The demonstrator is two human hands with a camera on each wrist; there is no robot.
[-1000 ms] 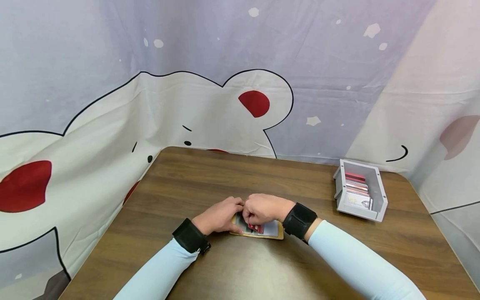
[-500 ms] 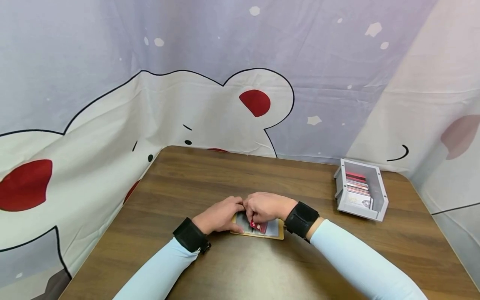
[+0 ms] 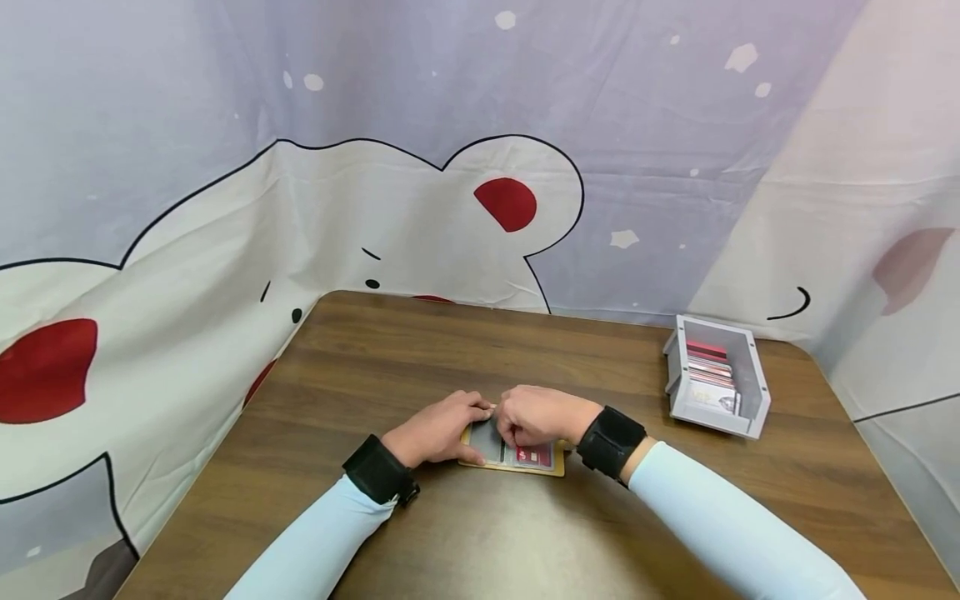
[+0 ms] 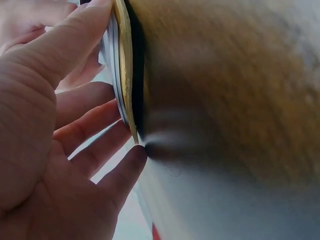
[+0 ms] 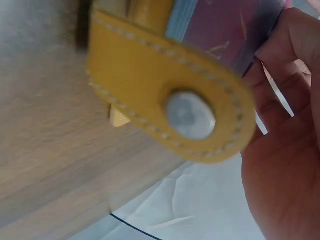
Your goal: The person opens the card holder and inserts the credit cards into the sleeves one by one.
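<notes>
A yellow card holder (image 3: 483,442) with clear sleeve pages lies spread on the table below both hands. My left hand (image 3: 435,431) holds its left end, thumb at the near edge and fingers at the far edge. A red card (image 3: 534,456) lies over the right half of the pages, inside or on a sleeve; I cannot tell which. The curled fingers of my right hand (image 3: 543,415) pinch at the card's left end, hiding part of it. In the right wrist view, the holder's yellow strap (image 5: 150,75) with a metal snap sticks out beside the card.
A grey open bin (image 3: 753,425) with a row of cards (image 3: 712,375) stands at the table's back right. The wooden table (image 3: 390,350) meets a printed cloth (image 3: 360,208) along its back and left edges.
The red card has slid to the right across the pages, and more of it shows now. My right hand has shifted slightly right. The left hand stays in place.
</notes>
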